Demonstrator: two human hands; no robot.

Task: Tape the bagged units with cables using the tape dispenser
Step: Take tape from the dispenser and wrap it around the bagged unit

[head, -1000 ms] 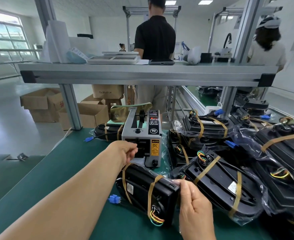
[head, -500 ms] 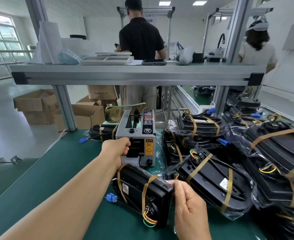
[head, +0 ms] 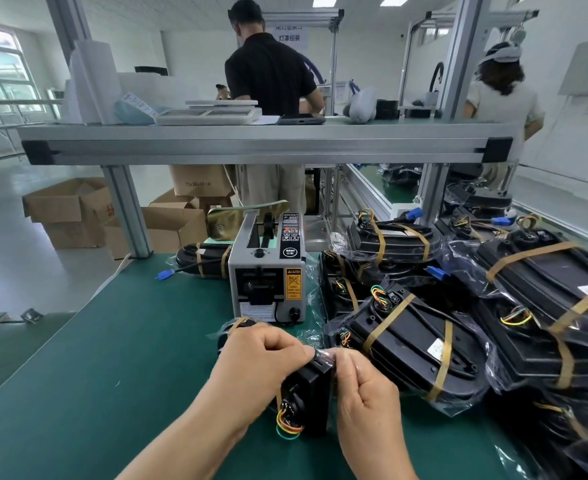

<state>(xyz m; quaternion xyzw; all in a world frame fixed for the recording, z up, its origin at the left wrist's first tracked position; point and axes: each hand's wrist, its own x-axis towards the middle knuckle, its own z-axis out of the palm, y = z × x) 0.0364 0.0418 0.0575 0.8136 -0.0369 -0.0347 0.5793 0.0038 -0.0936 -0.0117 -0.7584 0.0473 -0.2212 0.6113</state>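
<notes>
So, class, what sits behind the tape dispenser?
A gold tape strip curls up behind the tape dispenser, and a taped bagged unit lies behind-left. The dispenser's body hides the bench directly behind it.

Free on left over green bench mat; blocked ahead by grey box-shaped tape dispenser, on right by heap of black units in clear bags, overhead by aluminium shelf rail
</notes>
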